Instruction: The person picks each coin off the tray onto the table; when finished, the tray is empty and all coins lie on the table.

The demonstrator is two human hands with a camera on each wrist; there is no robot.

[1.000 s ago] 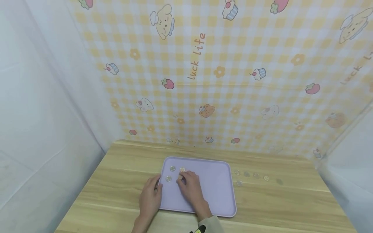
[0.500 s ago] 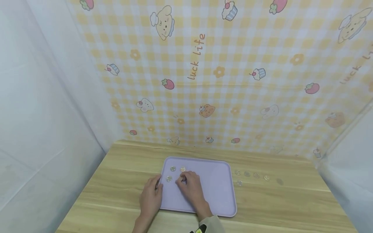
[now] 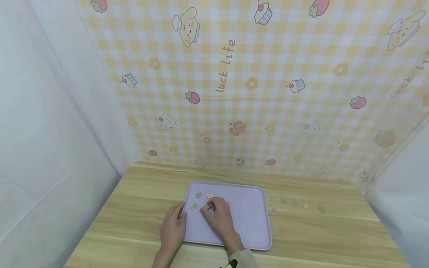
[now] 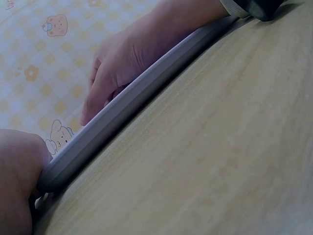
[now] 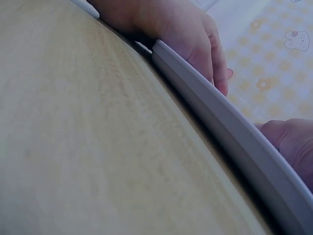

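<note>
A lilac tray (image 3: 241,219) lies on the wooden table. My left hand (image 3: 172,227) grips its left edge, with thumb and index finger at the rim; its other fingers are partly hidden. Over the tray's left half, my right hand (image 3: 219,217) pinches a small pale round disc (image 3: 206,206) between thumb and fingertips, just at the tray surface. Beside it lie three shiny coin-like discs: one at the upper left (image 3: 199,194), another to its right (image 3: 209,195), and a third disc (image 3: 194,206) below. In both wrist views the tray's side wall (image 4: 122,105) hides the discs.
Several similar discs (image 3: 294,202) lie on the table right of the tray, mostly in a row, with one disc (image 3: 275,211) closer to the front. A yellow checked cloth (image 3: 251,111) hangs behind the table (image 3: 318,238), and white cloth (image 3: 67,149) hangs at the sides.
The right hand's fingertips have shifted slightly left and down with the disc, which shows less between them than a second ago. The left hand stays at the tray's edge.
</note>
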